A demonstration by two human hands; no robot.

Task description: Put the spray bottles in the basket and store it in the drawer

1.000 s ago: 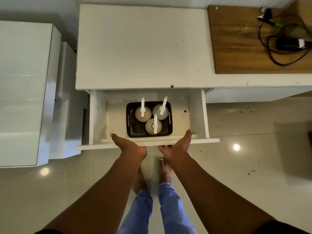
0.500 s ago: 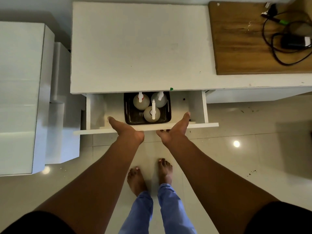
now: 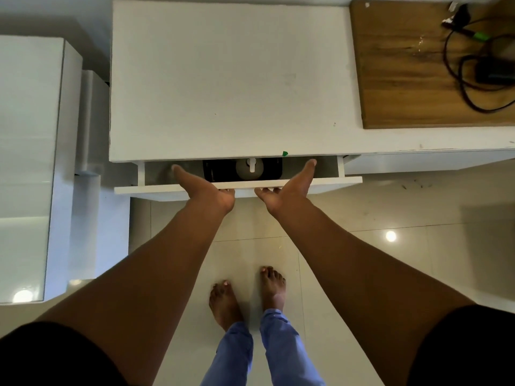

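Note:
The white drawer [image 3: 334, 183] under the white cabinet top [image 3: 223, 79] stands open only by a narrow gap. In that gap I see part of the dark basket [image 3: 217, 171] and one pale spray bottle [image 3: 248, 168] with a white nozzle standing in it. The other bottles are hidden under the cabinet top. My left hand [image 3: 206, 190] and my right hand [image 3: 287, 192] both hold the drawer's front panel near its middle. Each thumb reaches over the top edge into the drawer, and the fingers are hidden behind the panel.
A wooden board [image 3: 404, 65] lies at the right of the cabinet top with a black charger and cables [image 3: 490, 73] on it. A white glossy unit [image 3: 28, 162] stands at the left. My bare feet [image 3: 245, 296] are on the tiled floor below the drawer.
The drawer has slid inward under both hands, from well open to a narrow gap. The basket and two of the bottles have gone under the cabinet top.

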